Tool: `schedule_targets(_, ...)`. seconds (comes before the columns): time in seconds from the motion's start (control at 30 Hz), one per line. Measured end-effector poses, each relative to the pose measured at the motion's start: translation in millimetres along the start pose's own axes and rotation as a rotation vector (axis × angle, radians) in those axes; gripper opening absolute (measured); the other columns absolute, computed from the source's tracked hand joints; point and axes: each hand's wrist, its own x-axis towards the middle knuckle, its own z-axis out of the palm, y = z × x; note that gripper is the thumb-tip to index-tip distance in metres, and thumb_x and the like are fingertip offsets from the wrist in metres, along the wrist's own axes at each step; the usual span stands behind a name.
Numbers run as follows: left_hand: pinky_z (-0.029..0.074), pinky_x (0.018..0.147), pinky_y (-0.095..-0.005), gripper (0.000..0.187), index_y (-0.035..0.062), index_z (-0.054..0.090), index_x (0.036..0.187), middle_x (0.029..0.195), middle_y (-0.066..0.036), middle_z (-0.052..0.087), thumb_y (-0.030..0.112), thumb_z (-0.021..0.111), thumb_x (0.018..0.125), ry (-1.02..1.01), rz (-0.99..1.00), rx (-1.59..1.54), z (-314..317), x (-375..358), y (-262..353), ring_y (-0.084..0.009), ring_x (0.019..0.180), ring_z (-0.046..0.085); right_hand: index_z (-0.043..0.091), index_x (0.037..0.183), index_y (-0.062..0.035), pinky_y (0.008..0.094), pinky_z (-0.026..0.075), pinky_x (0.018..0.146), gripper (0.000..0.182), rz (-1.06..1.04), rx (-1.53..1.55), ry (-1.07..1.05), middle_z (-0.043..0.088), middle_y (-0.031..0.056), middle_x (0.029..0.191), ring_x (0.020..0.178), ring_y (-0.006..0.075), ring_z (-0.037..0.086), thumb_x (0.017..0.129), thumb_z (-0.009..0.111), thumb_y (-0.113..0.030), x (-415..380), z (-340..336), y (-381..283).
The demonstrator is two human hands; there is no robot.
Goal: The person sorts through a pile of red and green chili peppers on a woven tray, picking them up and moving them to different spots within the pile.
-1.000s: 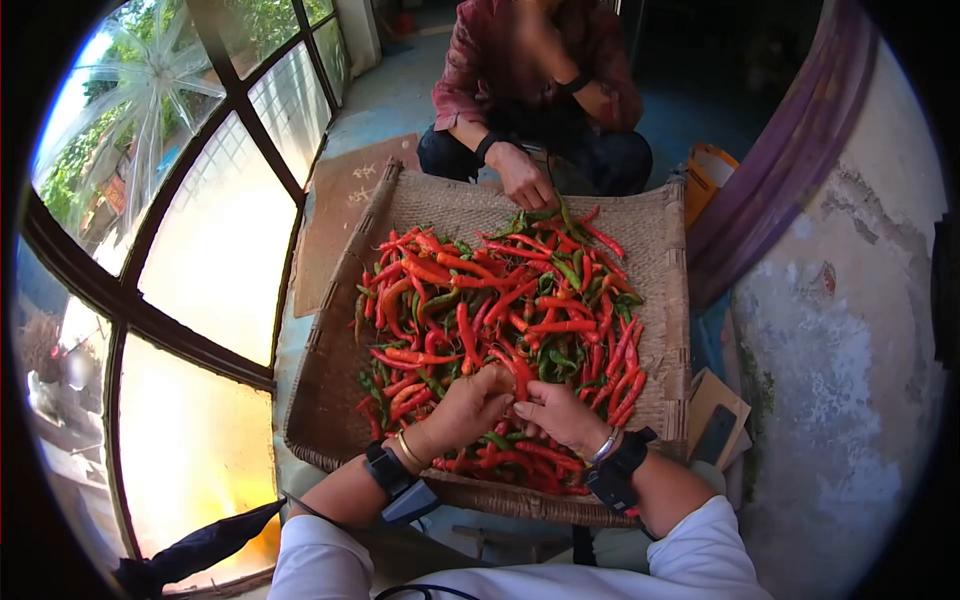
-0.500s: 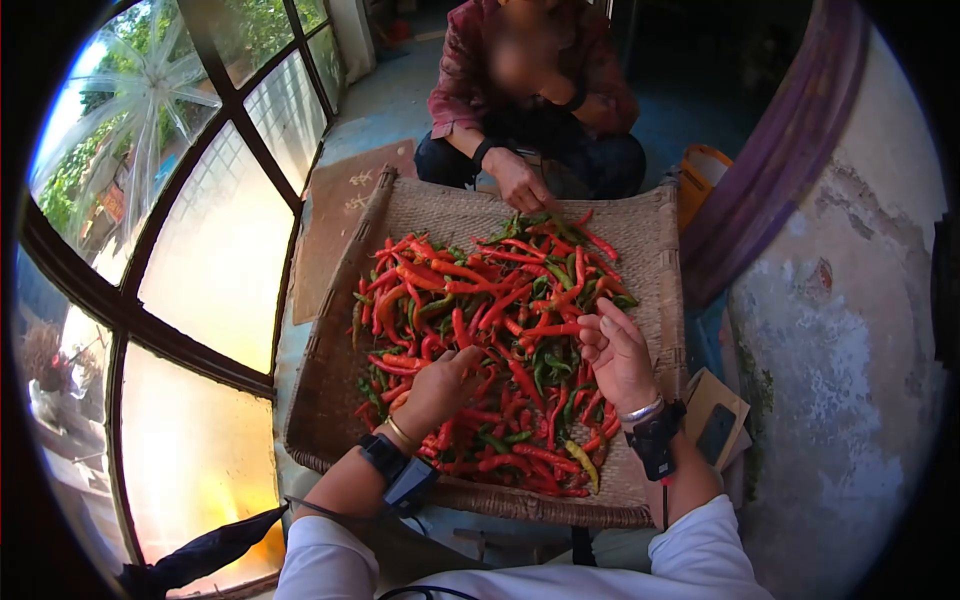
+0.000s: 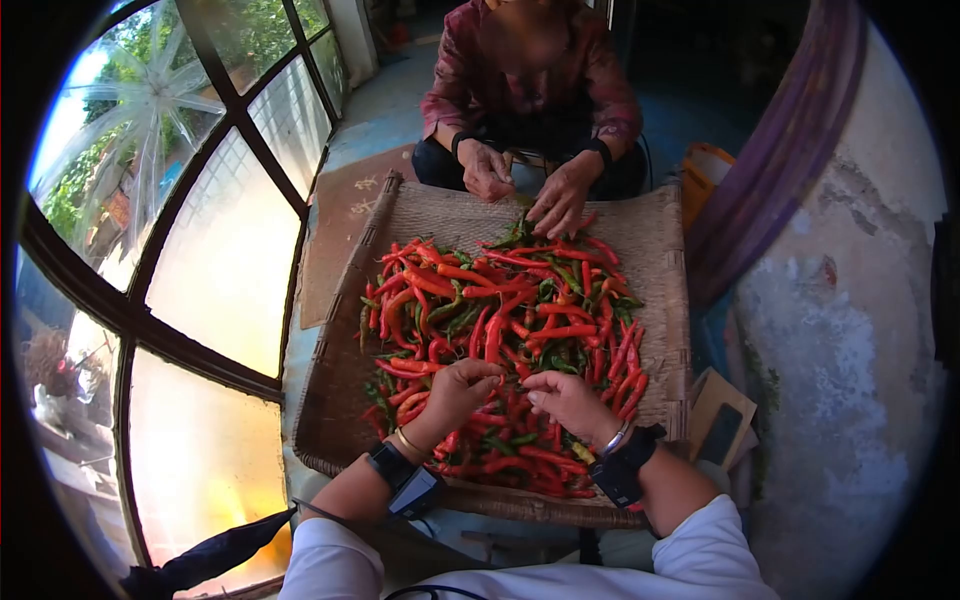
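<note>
A heap of red chili peppers (image 3: 470, 270), with green ones mixed in, lies in a shallow woven tray (image 3: 650, 240). Over the near half of the heap, my left hand (image 3: 455, 395) is closed on a red chili pepper (image 3: 492, 340) that points away from me. Close by on the right, my right hand (image 3: 570, 402) is closed in a pinch, its fingertips turned toward the left hand's fingertips. Whatever sits in that pinch is too small to make out. A yellowish pepper (image 3: 582, 453) shows beside my right wrist.
Across the tray sits another person (image 3: 535, 90), both hands at the far edge of the heap near green peppers. A framed window (image 3: 220, 260) runs along the left. On the right stand a cardboard box (image 3: 715, 410), a purple curtain (image 3: 770, 170) and a worn wall (image 3: 840, 350).
My right hand has moved left and nearer, from open over the right side to a pinch beside my left hand. My left hand shifted right with its pepper. The other person's raised hand came down.
</note>
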Motion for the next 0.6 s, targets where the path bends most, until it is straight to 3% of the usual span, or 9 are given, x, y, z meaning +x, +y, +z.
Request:
schedule_targets(0.07,0.045,0.063,-0.0179,0.013,0.0017,0.060,0.092,0.076,0.003,0.058,0.004,0.058,0.080,-0.063,-0.021,-0.175,3.4,-5.3,2.3,-0.0048,0.068,0.053,0.052,0.106,0.0011,0.0217,0.045,0.067,0.027,-0.081,-0.208,0.005,0.058,0.0028,0.087,0.075,0.0064,0.053,0.083,0.053,-0.013,-3.6,4.9,-5.8)
schedule_targets(0.23,0.045,0.067,-0.0183,0.008,0.0014,0.059,0.088,0.078,0.003,0.058,0.005,0.058,0.081,-0.169,-0.023,-0.067,11.7,-17.0,9.5,-0.0033,0.073,0.053,0.055,0.099,0.0019,0.0262,0.046,0.063,0.029,-0.201,-0.194,-0.096,0.061,0.0065,0.078,0.070,0.0098,0.057,0.082,0.057,-0.021,0.9,12.8,17.9)
schedule_targets(0.3,0.044,0.067,-0.0185,0.009,0.0015,0.059,0.089,0.080,0.003,0.058,0.005,0.058,0.081,-0.113,-0.004,-0.139,14.0,-18.7,4.8,-0.0030,0.074,0.052,0.050,0.108,0.0008,0.0230,0.046,0.070,0.028,-0.007,-0.148,-0.233,0.058,0.0032,0.090,0.081,0.0083,0.055,0.085,0.053,-0.016,-0.3,15.3,18.9)
schedule_targets(0.37,0.044,0.066,-0.0184,0.009,0.0018,0.057,0.090,0.080,0.004,0.056,0.004,0.058,0.081,-0.103,0.042,-0.151,14.9,-18.9,3.7,-0.0027,0.074,0.051,0.048,0.110,0.0000,0.0227,0.046,0.067,0.030,0.082,-0.073,-0.265,0.057,0.0033,0.094,0.080,0.0080,0.055,0.085,0.053,-0.016,-1.2,19.6,19.9)
schedule_targets(0.43,0.044,0.066,-0.0180,0.011,0.0026,0.053,0.090,0.080,0.004,0.054,0.002,0.058,0.080,-0.100,0.041,-0.219,16.1,-21.0,5.1,-0.0026,0.074,0.050,0.052,0.096,0.0012,0.0236,0.046,0.058,0.029,0.045,-0.054,-0.199,0.058,0.0018,0.077,0.066,0.0094,0.056,0.083,0.057,-0.024,-6.1,23.4,12.6)
schedule_targets(0.47,0.044,0.066,-0.0180,0.011,0.0026,0.053,0.090,0.080,0.004,0.054,0.002,0.058,0.080,-0.100,0.044,-0.219,17.0,-21.6,5.7,-0.0026,0.074,0.050,0.052,0.096,0.0012,0.0236,0.046,0.058,0.029,0.044,-0.055,-0.198,0.058,0.0018,0.077,0.066,0.0094,0.056,0.083,0.057,-0.024,-8.6,26.3,6.7)
schedule_targets(0.53,0.044,0.065,-0.0179,0.014,0.0038,0.048,0.090,0.079,0.004,0.053,0.000,0.057,0.080,-0.057,0.037,-0.200,18.7,-23.0,7.8,-0.0029,0.074,0.050,0.053,0.095,-0.0006,0.0209,0.045,0.055,0.027,-0.001,0.214,0.018,0.057,0.0010,0.076,0.062,0.0076,0.055,0.083,0.056,-0.024,-12.1,30.6,-4.2)
schedule_targets(0.6,0.044,0.065,-0.0180,0.015,0.0042,0.048,0.091,0.080,0.003,0.053,0.000,0.057,0.080,-0.119,0.033,-0.158,17.8,-26.1,15.0,-0.0031,0.075,0.050,0.053,0.095,-0.0017,0.0192,0.044,0.054,0.026,0.006,0.223,-0.001,0.057,0.0009,0.074,0.060,0.0063,0.053,0.083,0.056,-0.025,-10.3,20.7,-4.3)
